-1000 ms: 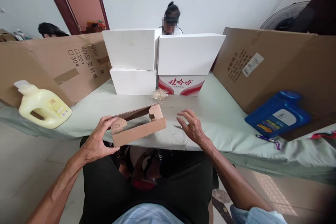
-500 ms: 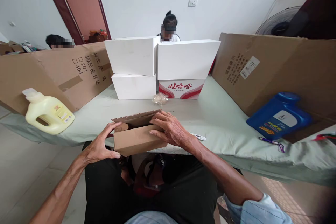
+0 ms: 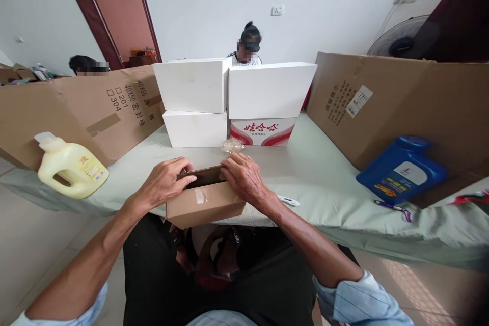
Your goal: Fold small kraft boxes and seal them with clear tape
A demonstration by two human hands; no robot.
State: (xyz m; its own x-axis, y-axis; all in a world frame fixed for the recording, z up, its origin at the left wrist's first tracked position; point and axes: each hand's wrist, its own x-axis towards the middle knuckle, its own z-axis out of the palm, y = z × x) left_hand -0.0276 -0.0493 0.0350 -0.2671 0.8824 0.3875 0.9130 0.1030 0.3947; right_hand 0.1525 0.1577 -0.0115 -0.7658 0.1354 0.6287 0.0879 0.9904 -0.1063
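A small brown cardboard box rests at the table's front edge, above my lap. Its top is partly open, with a dark gap below the raised back flap. My left hand curls over the box's left end, fingers gripping the back flap and thumb at the gap. Over the right end, my right hand has its fingers closed on the same flap. A pale piece of tape or label sits on the front face. Just right of my right hand lies a white utility knife, partly hidden by the wrist.
Crumpled clear plastic lies before stacked white boxes. Large cartons flank the table. A yellow jug stands left; a blue bottle and purple pen are right. Two people sit beyond.
My left hand has moved from the box's left end up and rightward onto the back flap. The left side flap has gone from sight. My right hand has shifted slightly.
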